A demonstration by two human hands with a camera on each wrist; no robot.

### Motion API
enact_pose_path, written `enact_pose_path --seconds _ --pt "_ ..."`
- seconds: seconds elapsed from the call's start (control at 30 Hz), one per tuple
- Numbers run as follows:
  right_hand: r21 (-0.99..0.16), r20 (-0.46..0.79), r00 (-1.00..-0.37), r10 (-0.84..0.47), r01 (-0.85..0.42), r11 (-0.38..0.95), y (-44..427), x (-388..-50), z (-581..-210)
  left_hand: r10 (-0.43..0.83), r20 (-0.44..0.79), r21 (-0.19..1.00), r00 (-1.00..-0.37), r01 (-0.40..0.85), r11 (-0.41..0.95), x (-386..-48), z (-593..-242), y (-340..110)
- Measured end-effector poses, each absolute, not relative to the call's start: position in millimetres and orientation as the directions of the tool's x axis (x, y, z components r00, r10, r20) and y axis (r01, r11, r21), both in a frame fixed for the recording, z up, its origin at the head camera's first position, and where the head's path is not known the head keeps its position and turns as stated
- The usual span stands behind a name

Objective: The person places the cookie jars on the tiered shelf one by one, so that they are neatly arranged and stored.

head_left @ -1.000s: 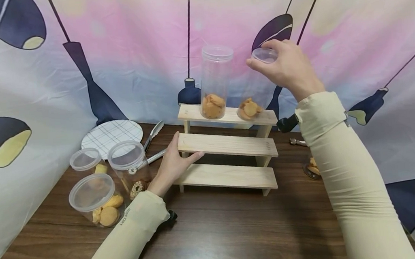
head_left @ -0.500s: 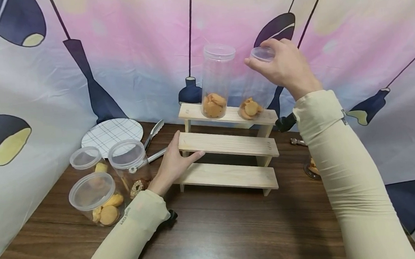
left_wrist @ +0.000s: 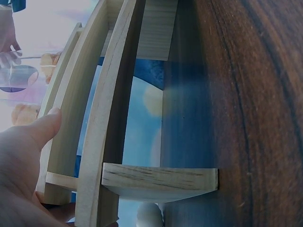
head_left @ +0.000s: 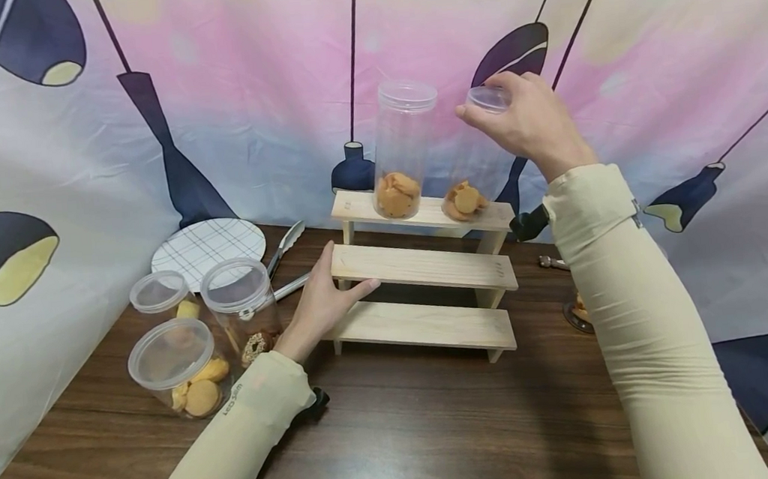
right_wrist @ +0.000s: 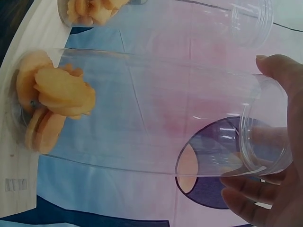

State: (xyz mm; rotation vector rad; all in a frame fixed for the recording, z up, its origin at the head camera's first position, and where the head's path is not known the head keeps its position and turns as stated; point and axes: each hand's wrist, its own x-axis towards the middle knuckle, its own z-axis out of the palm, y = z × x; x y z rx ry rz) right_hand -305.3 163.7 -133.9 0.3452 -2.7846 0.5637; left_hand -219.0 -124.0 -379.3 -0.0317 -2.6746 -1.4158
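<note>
A tall clear jar with cookies at its bottom stands on the top tier of a wooden three-tier shelf. My right hand grips this jar around its lidded top, thumb and fingers on opposite sides. Another tall jar with cookies stands to its left on the same tier. My left hand holds the left end of the middle tier; in the left wrist view its thumb lies on the board, with the other fingers partly hidden beneath. The middle and bottom tiers bear nothing.
Several lidded jars of baked goods stand at the left, by a checked round plate and metal tongs. Partly hidden by my right arm are a small dish with food and a handle. A patterned cloth hangs behind.
The head view has shifted very slightly. Both hands keep their holds, and the jars and shelf show no clear movement.
</note>
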Motion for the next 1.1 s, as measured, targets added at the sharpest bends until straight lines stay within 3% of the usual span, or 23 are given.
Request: enact_pose_path --seconds 1.1 --pt "-0.337 0.269 -0.948 -0.171 -0.259 0.905 164.1 -304.3 -131.5 -0.040 0.120 0.829 -0.992 0.078 0.554 -218.9 -380.1 -123.9"
